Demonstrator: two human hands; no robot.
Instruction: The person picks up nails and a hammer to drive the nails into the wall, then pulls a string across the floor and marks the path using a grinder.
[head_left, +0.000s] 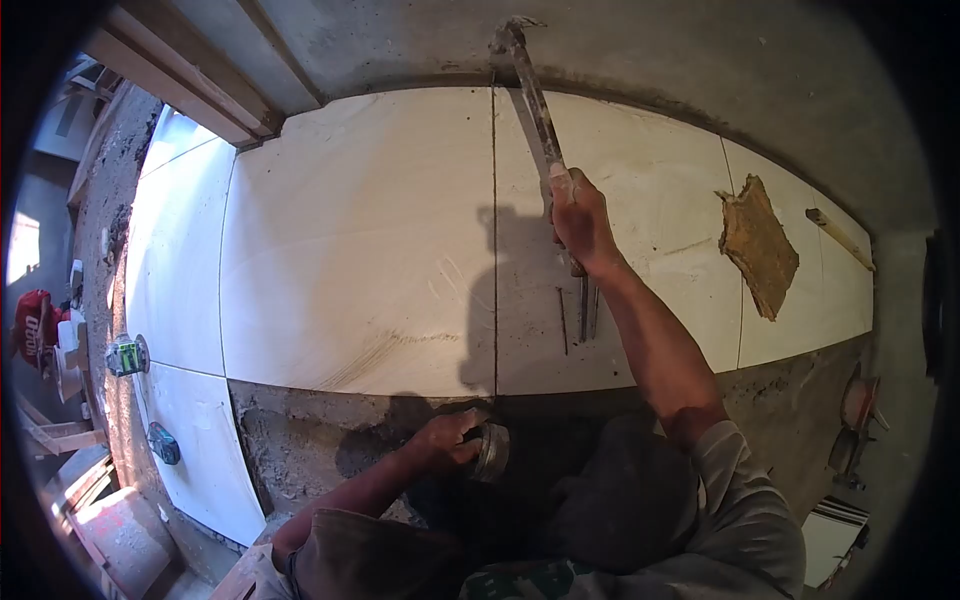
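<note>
My right hand [583, 222] is wrapped round the handle of a hammer [536, 105], whose head reaches the grey wall at the top. Below, near my body, my left hand [452, 440] is closed on a round, clear-looking container [491, 452], partly in shadow. White floor tiles [350, 240] lie in a row between my hands and the wall, with a dark joint running under the hammer side. On the tile beside my right forearm lie a long nail [562, 320] and thin metal rods [584, 310].
A torn brown board piece [760, 247] and a wooden stick [840, 240] lie on the right tiles. Rough mortar [300, 430] borders the tiles. Green tools [128, 356] sit at left, near a bucket [125, 540]. A wooden frame [180, 70] stands upper left.
</note>
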